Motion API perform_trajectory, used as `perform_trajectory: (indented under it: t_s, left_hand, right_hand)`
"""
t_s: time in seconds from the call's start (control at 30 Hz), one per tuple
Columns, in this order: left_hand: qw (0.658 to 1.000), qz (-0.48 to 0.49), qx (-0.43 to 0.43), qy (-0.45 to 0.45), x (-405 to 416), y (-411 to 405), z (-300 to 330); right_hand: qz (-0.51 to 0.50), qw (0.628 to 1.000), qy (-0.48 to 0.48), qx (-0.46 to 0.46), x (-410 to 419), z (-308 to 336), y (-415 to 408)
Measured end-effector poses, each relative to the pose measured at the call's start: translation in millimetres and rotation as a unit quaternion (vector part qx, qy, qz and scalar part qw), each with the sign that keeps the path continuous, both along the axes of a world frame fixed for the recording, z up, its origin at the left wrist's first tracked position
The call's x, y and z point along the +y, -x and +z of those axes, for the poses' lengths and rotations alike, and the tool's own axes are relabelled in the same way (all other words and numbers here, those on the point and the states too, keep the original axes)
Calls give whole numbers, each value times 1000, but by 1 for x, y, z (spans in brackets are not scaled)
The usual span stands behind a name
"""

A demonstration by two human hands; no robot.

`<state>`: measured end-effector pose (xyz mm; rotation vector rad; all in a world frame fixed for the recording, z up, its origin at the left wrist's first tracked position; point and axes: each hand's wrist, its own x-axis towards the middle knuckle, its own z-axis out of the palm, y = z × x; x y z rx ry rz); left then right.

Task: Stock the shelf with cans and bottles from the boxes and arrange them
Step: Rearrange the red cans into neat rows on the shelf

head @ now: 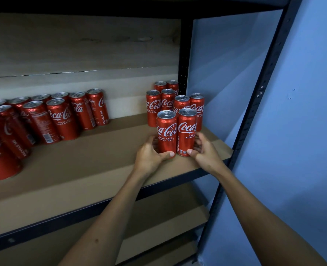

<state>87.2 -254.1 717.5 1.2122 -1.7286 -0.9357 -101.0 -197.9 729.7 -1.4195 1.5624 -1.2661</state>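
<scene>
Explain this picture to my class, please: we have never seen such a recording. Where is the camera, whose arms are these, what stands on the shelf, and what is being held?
There is only one picture, taken by a camera worn on a person's head, looking forward and down, so the two bare arms are that person's own. No machine is involved. The brown shelf board sits in a dark metal rack beside a blue wall. On it stand red cola cans: a large group on the left and a smaller block at the right end. In front of that block, the left hand grips one can and the right hand grips the can beside it; both cans are upright and side by side on the board.
</scene>
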Motion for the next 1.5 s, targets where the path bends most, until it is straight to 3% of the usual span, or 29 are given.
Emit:
perform_trajectory:
  t_s: [0.3, 0.73, 0.93, 1.2, 1.5]
  left_hand:
    - [998, -29, 39, -49, -3, -1, -4]
    - [999, -30, 29, -35, 0, -1, -4]
    - [998, -17, -54, 21, 5, -7, -6]
    - [995, 29, -91, 21, -5, -46, -14]
    - [994, 79, -70, -5, -19, -150, -12]
  right_hand:
    - [4, 1000, -8, 7, -2, -2, 2]
    - [11, 1000, 7, 28, -4, -6, -3]
    - [-128, 985, 58, 95, -3, -25, -21]
    - [-264, 951, 154, 50, 20, -30, -78]
    - [-116, 981, 63, 141, 13, -29, -158]
